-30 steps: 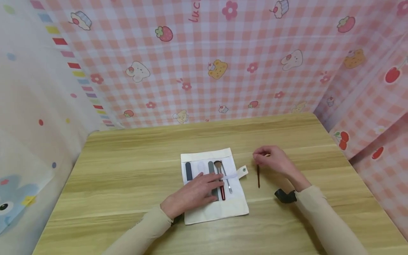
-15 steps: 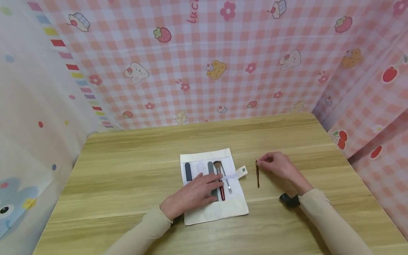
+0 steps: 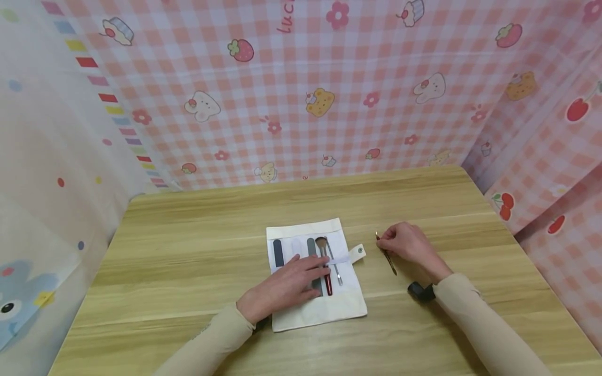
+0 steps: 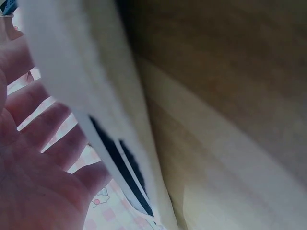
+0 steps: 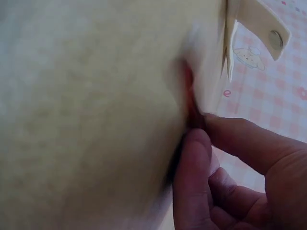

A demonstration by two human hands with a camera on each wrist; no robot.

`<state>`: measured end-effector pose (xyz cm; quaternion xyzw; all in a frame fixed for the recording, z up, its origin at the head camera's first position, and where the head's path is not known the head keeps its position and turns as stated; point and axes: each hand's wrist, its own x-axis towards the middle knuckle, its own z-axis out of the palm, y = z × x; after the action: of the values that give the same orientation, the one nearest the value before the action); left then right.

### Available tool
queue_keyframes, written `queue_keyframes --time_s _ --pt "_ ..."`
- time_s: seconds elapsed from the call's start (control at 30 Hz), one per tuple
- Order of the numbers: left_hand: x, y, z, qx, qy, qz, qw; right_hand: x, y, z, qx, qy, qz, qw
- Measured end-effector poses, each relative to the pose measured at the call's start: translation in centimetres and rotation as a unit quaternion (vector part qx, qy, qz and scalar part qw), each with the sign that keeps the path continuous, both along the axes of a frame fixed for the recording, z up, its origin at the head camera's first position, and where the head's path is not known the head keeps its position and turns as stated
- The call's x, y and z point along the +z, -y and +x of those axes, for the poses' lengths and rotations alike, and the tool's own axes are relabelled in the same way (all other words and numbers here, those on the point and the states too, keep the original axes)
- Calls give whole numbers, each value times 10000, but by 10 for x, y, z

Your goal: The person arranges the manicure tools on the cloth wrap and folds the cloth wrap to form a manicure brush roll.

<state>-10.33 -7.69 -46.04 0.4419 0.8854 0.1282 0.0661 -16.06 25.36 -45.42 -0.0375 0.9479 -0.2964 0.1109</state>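
Head view: thin stick (image 3: 390,262) pinched by right hand (image 3: 408,243), slanted to lower right, right of pouch (image 3: 324,314) under left hand (image 3: 285,287), fingers spread.

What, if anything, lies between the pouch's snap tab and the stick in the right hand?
In the head view, only bare tabletop separates the snap tab from the stick.

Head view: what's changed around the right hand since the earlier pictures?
The right hand has come slightly nearer the person and pinches the thin brown stick, whose near end has swung right, so it now slants. Whether it was already gripped at first is unclear. The left hand stayed over the white pouch; the red-handled brush kept its place.
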Motion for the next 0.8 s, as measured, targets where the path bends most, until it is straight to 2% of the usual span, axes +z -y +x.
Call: queue_keyframes --time_s 0.23,0.5,0.63,0.8 --pt "0 -1 0 41 21 -25 10000 3 0 -2 138 1 35 9999" --pt "0 0 1 -2 -70 15 10000 15 0 -2 -120 256 -789 9965" --pt "1 0 1 -11 -74 26 10000 20 3 -1 -152 143 -1189 9927" --pt "0 -1 0 -12 -73 1 10000 28 9 0 -98 -36 -1446 9894"
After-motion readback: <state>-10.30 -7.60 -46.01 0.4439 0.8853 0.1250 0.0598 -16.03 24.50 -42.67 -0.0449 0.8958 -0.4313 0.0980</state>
